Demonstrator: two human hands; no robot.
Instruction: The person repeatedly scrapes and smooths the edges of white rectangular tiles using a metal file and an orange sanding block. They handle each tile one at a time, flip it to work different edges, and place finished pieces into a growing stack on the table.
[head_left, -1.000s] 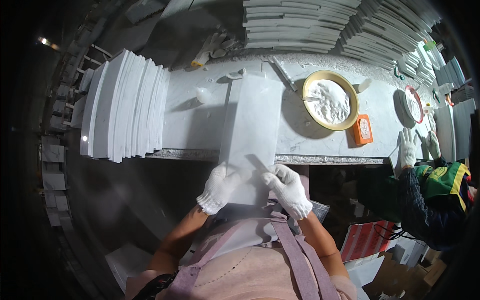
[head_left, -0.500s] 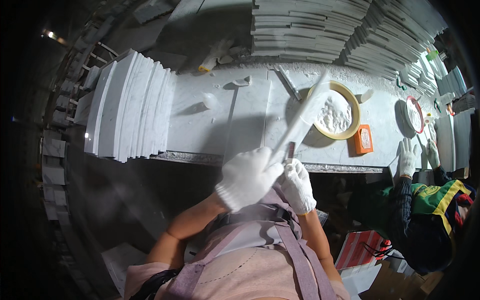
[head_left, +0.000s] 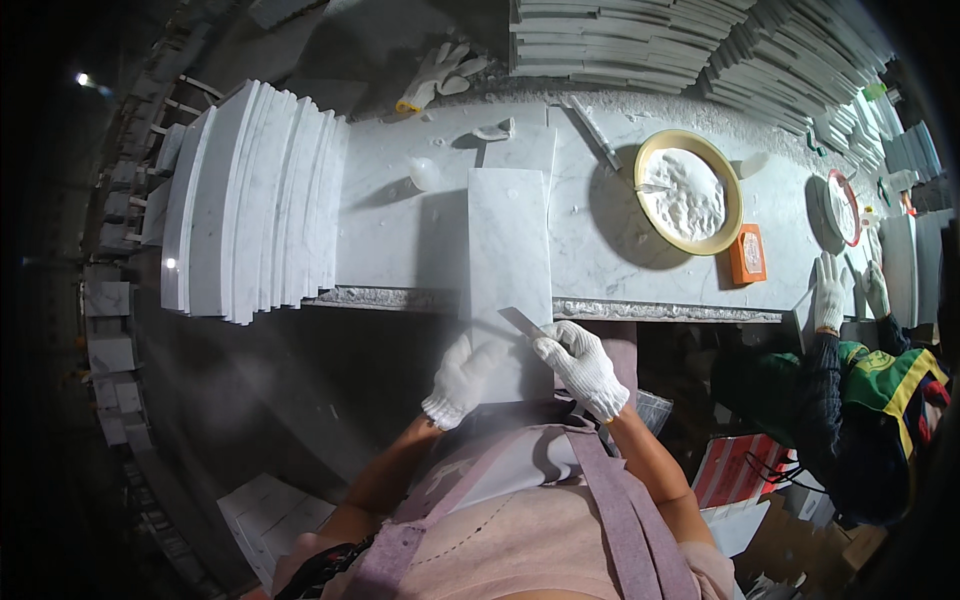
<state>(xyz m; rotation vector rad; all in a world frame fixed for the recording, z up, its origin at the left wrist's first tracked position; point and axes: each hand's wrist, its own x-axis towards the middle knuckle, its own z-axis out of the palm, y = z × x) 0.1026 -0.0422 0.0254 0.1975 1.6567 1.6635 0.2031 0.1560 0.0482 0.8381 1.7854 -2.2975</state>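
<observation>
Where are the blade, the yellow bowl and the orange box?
Blade [head_left: 520,322]: head view, middle of its exposed length.
Yellow bowl [head_left: 736,205]: head view, right side of its rim.
Orange box [head_left: 748,256]: head view, middle of its visible face.

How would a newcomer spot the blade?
Find the pale table, then the white slab across its front edge. The gloved right hand is at the slab's lower right. The blade it grips is narrow, slanted and grey, unlike the broad white slab.

Orange box [head_left: 747,255] beside yellow bowl [head_left: 701,247] (white powder [head_left: 688,200] heaped inside); pale glove [head_left: 437,76] lying farther off, to left.
</observation>
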